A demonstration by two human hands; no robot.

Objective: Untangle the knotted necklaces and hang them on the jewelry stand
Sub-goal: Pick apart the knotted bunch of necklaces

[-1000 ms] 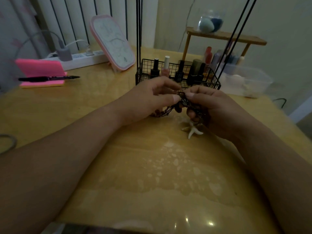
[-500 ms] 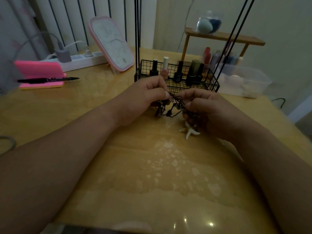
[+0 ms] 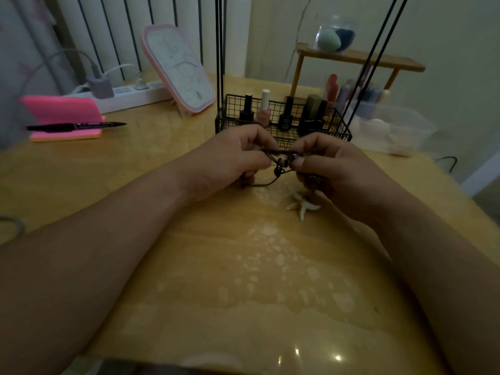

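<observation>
A tangle of dark cord necklaces (image 3: 281,163) with small beads hangs between my two hands above the wooden table (image 3: 230,266). My left hand (image 3: 232,158) pinches the cords at the left end, and my right hand (image 3: 330,166) pinches them at the right, with more beads tucked under its fingers. A short stretch of cord is taut between the hands and a loop droops below it. A white starfish pendant (image 3: 303,204) lies on the table under my right hand. The black rods of the jewelry stand (image 3: 220,50) rise behind the hands.
A black wire basket (image 3: 335,125) with nail polish bottles stands just behind my hands. A pink-framed mirror (image 3: 178,69), a power strip (image 3: 130,94), pink sticky notes (image 3: 62,117) with a pen (image 3: 75,126), a clear plastic box (image 3: 392,131) and a small wooden shelf (image 3: 359,59) ring the table's far side.
My hands have drawn apart and risen a little, pulling a stretch of cord taut between them. The bunch that sat clumped between my fingertips now hangs looser, with a loop drooping.
</observation>
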